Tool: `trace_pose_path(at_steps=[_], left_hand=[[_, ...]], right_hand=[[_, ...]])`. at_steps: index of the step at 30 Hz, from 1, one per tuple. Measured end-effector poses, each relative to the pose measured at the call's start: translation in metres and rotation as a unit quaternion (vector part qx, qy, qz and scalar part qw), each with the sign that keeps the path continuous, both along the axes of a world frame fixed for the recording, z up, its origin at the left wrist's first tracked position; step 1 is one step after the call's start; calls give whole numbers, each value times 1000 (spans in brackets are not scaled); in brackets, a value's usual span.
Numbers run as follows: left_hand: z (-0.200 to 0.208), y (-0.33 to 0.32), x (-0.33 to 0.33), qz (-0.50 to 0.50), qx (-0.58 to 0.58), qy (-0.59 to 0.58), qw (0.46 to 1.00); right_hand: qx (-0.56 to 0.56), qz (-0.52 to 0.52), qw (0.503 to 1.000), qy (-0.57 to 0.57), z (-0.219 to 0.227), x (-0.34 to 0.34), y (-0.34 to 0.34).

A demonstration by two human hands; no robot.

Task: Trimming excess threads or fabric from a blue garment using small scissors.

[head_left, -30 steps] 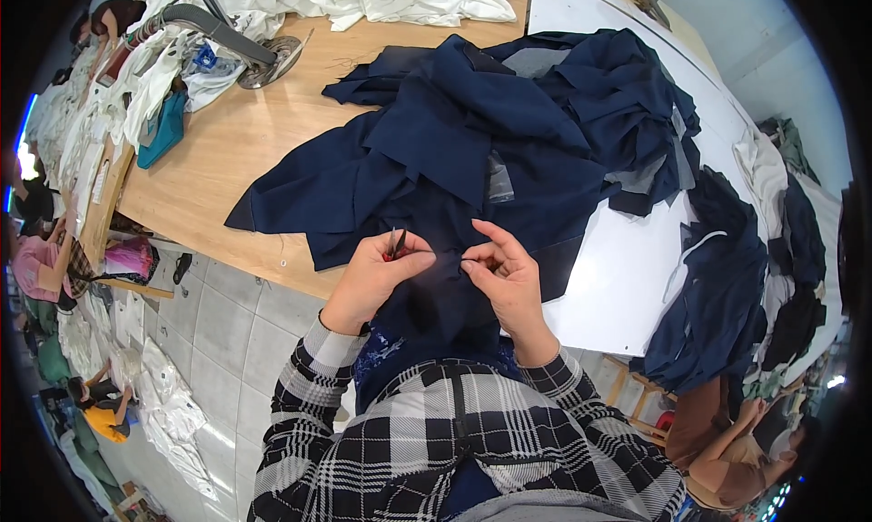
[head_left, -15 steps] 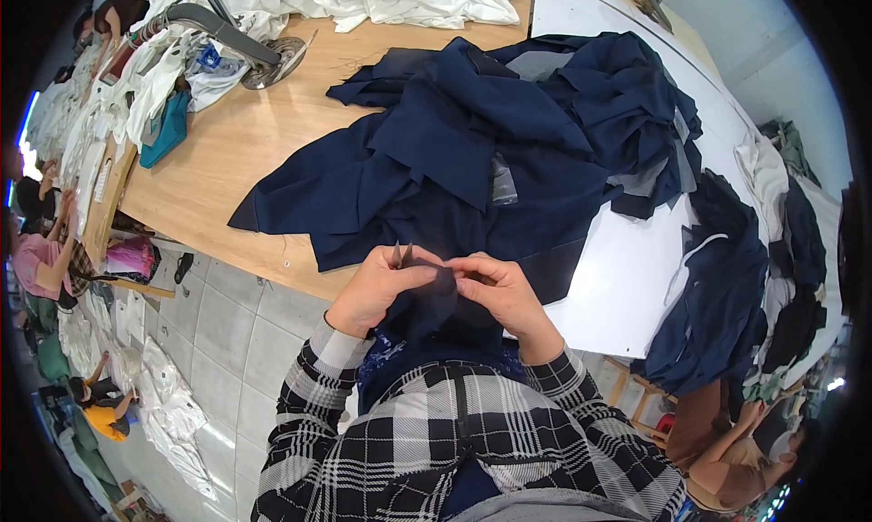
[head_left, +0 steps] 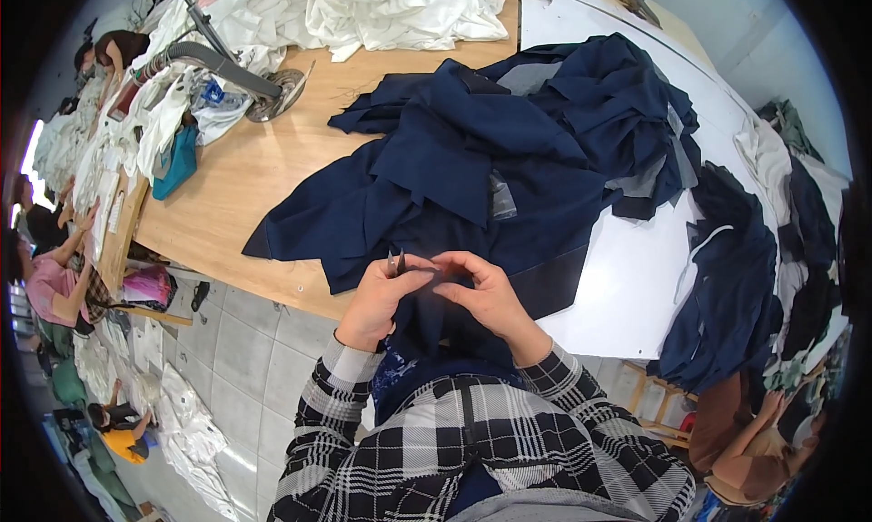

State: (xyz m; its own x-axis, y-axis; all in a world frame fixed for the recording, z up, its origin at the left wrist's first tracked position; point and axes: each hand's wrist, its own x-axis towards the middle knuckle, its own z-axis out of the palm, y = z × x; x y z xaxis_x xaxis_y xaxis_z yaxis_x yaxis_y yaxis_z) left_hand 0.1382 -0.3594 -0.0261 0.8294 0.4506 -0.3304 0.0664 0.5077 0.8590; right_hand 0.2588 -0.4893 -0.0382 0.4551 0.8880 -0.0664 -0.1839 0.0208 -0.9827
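A large heap of dark navy fabric pieces (head_left: 527, 145) lies across the table in front of me, and part of it hangs over the near edge. My left hand (head_left: 374, 302) is closed, pinching the cloth's edge between thumb and forefinger. From that same hand stick up the two pointed tips of small thread snips (head_left: 397, 263); their handles are hidden in the palm. My right hand (head_left: 490, 295) is closed beside it, thumb and forefinger on the same navy edge. Any thread between the fingertips is too small to see.
White garments (head_left: 363, 13) are piled at the back of the wooden table (head_left: 209, 204). A lamp-like stand with a round metal base (head_left: 277, 95) is at back left. More navy cloth (head_left: 722, 286) hangs at right. Co-workers sit at far left, and a person (head_left: 754, 449) is close at lower right.
The view has shifted slightly. My right fingers have curled and drawn a little leftward along the cloth's edge, nearer my left hand. The left hand still holds the cloth and snips.
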Motion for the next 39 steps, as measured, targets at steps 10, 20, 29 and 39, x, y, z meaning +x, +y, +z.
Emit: trace_pose_path(at_steps=[10, 20, 29, 39], left_hand=[[2, 5, -1, -2, 18, 2, 1000], [4, 6, -1, -4, 44, -21, 999], [5, 5, 0, -5, 14, 3, 1000], [1, -1, 2, 101, 568, 132, 806]], right_hand=[[-18, 94, 995, 1, 14, 33, -3], [-27, 29, 998, -42, 6, 12, 3], [-58, 48, 990, 115, 20, 26, -10], [-109, -46, 981, 157, 5, 34, -20]])
